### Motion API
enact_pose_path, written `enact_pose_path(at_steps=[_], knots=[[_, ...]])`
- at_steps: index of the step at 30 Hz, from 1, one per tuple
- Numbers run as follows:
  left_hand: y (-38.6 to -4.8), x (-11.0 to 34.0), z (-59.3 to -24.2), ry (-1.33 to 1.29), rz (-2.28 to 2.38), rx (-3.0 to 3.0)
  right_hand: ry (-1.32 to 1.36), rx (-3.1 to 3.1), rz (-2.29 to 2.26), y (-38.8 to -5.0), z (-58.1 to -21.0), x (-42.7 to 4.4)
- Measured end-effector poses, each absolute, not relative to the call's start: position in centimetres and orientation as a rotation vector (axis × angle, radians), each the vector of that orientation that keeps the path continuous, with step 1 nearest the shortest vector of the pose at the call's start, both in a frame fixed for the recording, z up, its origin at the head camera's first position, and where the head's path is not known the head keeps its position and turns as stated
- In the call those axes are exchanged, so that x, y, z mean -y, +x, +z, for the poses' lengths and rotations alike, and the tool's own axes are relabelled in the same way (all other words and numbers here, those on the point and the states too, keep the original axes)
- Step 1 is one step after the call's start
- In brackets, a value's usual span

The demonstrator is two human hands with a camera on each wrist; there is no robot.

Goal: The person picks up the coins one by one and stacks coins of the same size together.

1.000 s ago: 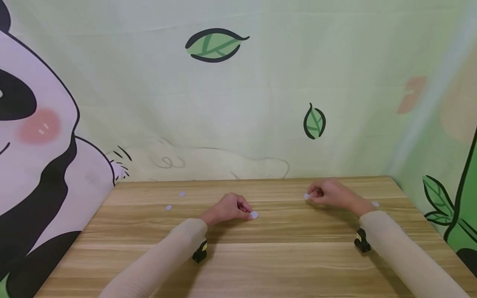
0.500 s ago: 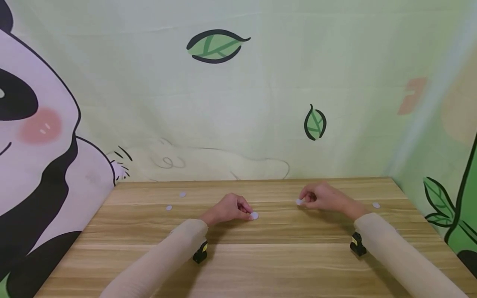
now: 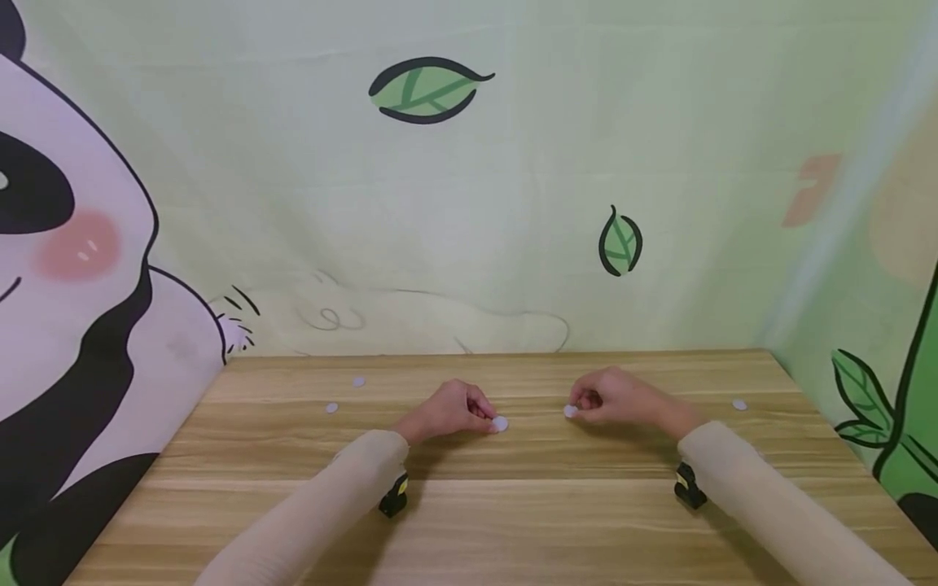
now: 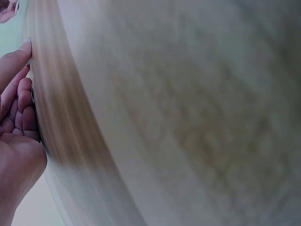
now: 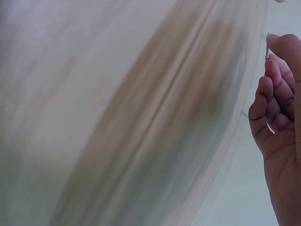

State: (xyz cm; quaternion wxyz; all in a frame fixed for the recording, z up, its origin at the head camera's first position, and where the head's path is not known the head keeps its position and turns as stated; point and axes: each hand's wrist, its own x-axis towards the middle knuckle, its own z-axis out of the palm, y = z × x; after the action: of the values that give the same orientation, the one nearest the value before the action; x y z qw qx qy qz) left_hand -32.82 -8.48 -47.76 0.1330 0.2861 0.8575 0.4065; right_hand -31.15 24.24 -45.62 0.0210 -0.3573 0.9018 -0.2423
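In the head view the left hand pinches a small white disc between thumb and fingers, near the middle of the table. To its right, the right hand pinches another white disc, with a gap between the two discs. The left wrist view shows the left hand at the left edge, its other fingers curled and the disc's thin edge at the fingertips. In the right wrist view the right hand holds its disc edge-on between thumb and forefinger.
Two white discs, one farther back and one nearer, lie on the wooden table left of the hands. Another disc lies at the right. A printed cloth hangs behind the table.
The right hand has moved left and a little nearer the table's front with its disc, closing part of the gap to the left hand. The left hand has stayed in place.
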Motion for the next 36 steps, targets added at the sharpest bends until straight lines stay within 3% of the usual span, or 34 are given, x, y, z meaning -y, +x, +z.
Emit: enact_pose_path(at_steps=[36], knots=[[-32.9, 8.3, -47.8, 0.823, 1.176, -2.507, -1.379, -2.699, -0.608, -32.0, -46.0, -19.4]])
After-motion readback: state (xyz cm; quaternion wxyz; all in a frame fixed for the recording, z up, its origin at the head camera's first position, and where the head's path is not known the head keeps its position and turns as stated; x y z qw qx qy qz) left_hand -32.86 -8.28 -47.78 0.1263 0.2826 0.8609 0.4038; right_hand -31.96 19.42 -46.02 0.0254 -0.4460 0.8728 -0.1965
